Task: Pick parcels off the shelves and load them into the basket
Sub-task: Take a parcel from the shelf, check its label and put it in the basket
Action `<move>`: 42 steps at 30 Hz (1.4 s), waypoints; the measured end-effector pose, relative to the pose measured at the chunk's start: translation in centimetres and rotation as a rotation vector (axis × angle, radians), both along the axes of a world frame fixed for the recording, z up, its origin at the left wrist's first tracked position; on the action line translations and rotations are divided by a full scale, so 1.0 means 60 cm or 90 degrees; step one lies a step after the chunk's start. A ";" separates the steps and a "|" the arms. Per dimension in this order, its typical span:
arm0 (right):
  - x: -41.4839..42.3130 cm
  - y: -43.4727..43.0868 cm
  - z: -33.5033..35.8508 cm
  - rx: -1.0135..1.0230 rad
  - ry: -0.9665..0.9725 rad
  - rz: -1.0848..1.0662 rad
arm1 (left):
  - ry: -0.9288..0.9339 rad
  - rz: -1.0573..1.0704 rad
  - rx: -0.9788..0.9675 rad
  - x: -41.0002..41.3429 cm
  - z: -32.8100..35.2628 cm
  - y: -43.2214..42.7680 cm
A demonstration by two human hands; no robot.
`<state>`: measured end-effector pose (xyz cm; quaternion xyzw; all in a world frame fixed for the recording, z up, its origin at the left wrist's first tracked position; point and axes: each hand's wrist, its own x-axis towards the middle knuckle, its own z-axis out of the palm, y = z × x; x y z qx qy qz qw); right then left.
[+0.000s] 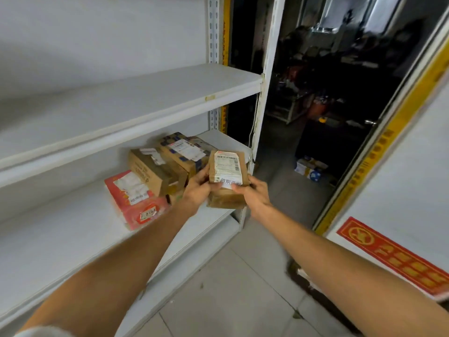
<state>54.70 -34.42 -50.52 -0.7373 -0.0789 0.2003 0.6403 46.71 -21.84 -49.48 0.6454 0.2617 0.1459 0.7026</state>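
Your two hands hold a small brown parcel (228,170) between them, just off the front edge of the lower shelf (73,239), at its right end. Your left hand (196,190) grips the parcel's left side, its fingers (203,176) curled round that edge. Your right hand (255,194) pinches the near right corner, with the thumb pressed on the white label. The parcel is tilted so its labelled face looks up at you. You cannot tell whether the brown face just below it is the same parcel's side or a second box. Three more parcels lie on the lower shelf, toward its right end. A red one (136,200) lies nearest the front edge, a plain brown box (150,169) sits behind it, and a box with blue tape (182,152) sits further back toward the rear right corner. The upper shelf (121,98) runs above them. A red sign (393,256) is stuck on the white panel at your right, above the tiled floor (230,288).
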 end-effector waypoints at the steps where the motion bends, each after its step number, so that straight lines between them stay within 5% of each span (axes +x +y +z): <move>1: 0.010 -0.027 -0.004 0.000 -0.004 -0.028 | 0.007 -0.028 0.004 0.020 -0.004 -0.021; 25: -0.008 -0.822 0.005 0.005 -0.030 -0.696 | 0.033 -0.733 0.012 0.298 -0.035 -0.834; 35: -0.163 -1.041 -0.014 -0.019 0.006 -1.021 | 0.023 -1.082 0.037 0.224 -0.058 -1.171; 42: -0.280 -1.067 -0.015 -0.025 0.004 -1.299 | 0.049 -1.361 0.009 0.119 -0.070 -1.321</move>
